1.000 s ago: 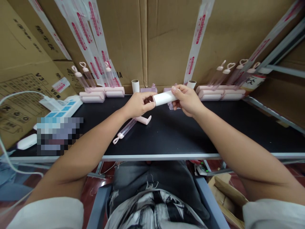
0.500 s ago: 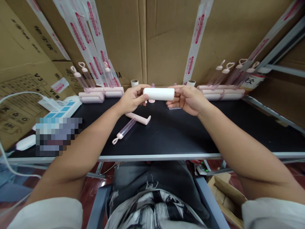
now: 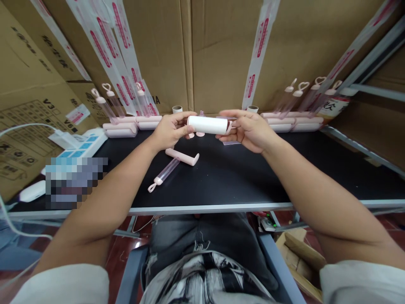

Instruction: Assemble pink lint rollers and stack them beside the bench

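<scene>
My left hand point(image 3: 171, 131) is closed on the left end of a white sticky lint-roller roll point(image 3: 207, 125), held level above the table. At the roll's right end my right hand point(image 3: 249, 130) pinches a small pink end piece point(image 3: 229, 127), which sits at the roll's opening; how far it goes in is hidden. Below the left hand lies a pink lint-roller handle point(image 3: 182, 156) with a clear tube point(image 3: 167, 171) ending in a loop. Small pink parts point(image 3: 200, 134) stand on the table behind the roll, partly covered by it.
Pink lint rollers with clear handles stand at the back left point(image 3: 120, 129) and back right point(image 3: 308, 124). Two white rolls point(image 3: 177, 109) stand upright by the cardboard wall. A power strip point(image 3: 85, 145) with a cable lies at the left. A metal rail edges the black table point(image 3: 240, 181).
The right hand has drawn slightly back from the roll's right end, and a pink piece now shows there between its fingers. The roll has tipped slightly, right end lower.
</scene>
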The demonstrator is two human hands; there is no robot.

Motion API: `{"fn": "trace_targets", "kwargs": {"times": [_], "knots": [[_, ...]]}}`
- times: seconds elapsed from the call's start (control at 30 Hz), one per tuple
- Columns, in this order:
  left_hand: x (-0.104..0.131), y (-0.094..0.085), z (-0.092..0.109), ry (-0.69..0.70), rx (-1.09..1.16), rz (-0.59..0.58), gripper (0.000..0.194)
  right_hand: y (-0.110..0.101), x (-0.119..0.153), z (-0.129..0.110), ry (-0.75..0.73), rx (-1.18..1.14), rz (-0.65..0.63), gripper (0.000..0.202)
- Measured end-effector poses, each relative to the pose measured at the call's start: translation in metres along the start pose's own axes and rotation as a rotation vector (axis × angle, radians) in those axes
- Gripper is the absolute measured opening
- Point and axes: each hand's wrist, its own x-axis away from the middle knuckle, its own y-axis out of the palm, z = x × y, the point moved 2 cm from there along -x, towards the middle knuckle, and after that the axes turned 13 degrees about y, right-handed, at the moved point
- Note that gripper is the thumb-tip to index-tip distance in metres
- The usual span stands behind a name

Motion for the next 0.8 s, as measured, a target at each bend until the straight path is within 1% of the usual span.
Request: {"fn": "trace_targets", "kwargs": {"times": [0.1,0.17,0.23,0.27,0.33,0.4,0.47,0.5,0.57,0.63,0.67,0.7,0.73,0.8], "knots": [[-0.001,-0.003,-0.007,0.026,0.016,0.072,0.089,-0.008,-0.002,-0.008,-0.123,-0.011,0.083,0.015],[-0.002,-0.005,-0.012,0.038,0.037,0.137,0.090,-0.018,-0.003,-0.014,-0.208,0.030,0.160,0.019],[-0.002,-0.007,-0.015,0.039,0.049,0.185,0.089,-0.031,-0.002,-0.018,-0.267,0.168,0.236,0.024],[-0.002,-0.007,-0.016,0.036,0.051,0.199,0.089,-0.036,-0.001,-0.016,-0.283,0.295,0.264,0.024],[-0.003,-0.006,-0.017,0.031,0.057,0.211,0.088,-0.043,0.003,-0.008,-0.312,0.654,0.297,0.022],[-0.003,-0.004,-0.015,0.026,0.072,0.212,0.089,-0.044,0.008,0.010,-0.333,1.068,0.296,0.019],[-0.003,-0.001,-0.012,0.015,0.084,0.201,0.091,-0.043,0.011,0.032,-0.309,1.406,0.282,0.020],[-0.003,0.000,-0.010,0.009,0.087,0.195,0.092,-0.043,0.012,0.043,-0.277,1.518,0.273,0.023],[-0.003,0.003,-0.005,-0.009,0.095,0.184,0.095,-0.042,0.013,0.058,-0.225,1.634,0.234,0.030],[-0.003,0.006,0.000,-0.026,0.110,0.180,0.097,-0.041,0.013,0.064,-0.220,1.611,0.198,0.032],[-0.002,0.008,0.002,-0.033,0.120,0.177,0.097,-0.040,0.013,0.064,-0.231,1.540,0.202,0.030],[-0.002,0.010,0.004,-0.038,0.131,0.170,0.097,-0.039,0.012,0.061,-0.245,1.417,0.218,0.028],[-0.001,0.013,0.006,-0.043,0.142,0.157,0.096,-0.038,0.012,0.057,-0.261,1.246,0.233,0.033],[0.000,0.020,0.010,-0.053,0.164,0.110,0.094,-0.031,0.011,0.048,-0.300,0.823,0.218,0.064]]}}
